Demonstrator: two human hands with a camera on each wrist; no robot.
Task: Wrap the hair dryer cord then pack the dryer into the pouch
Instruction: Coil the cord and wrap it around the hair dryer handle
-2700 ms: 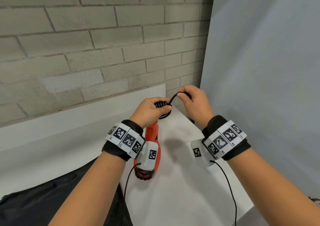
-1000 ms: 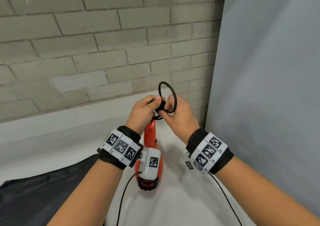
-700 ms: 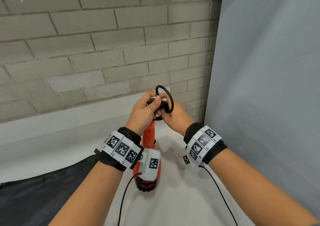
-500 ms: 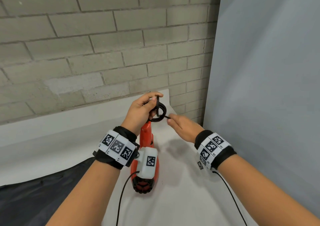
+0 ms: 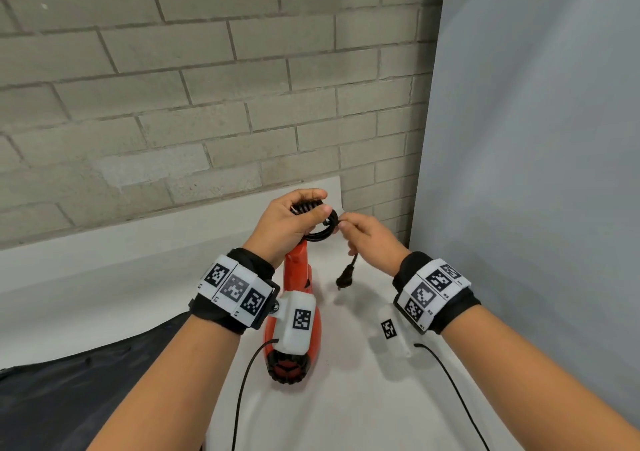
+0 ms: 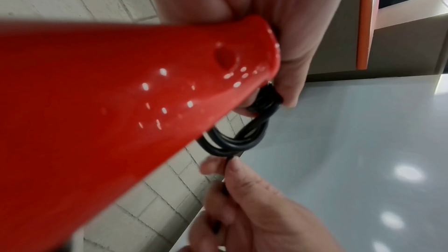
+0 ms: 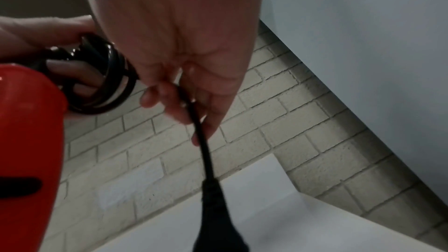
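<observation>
We hold the red hair dryer upright over the white table, its black grille end lowest and its handle pointing up toward the brick wall; our left hand curls round the top of the handle, thumb and fingers clamping the black cord where it is gathered into a small coil of several loops; in the left wrist view the coil hangs just past the handle's end, pressed between our fingertips; our right hand sits just beside the coil, thumb and forefinger pinching the loose tail of the cord; that tail runs through our right fingers and hangs down, ending in the black plug, which dangles clear of the table; the dark pouch lies flat at the table's near left, apart from the dryer.
</observation>
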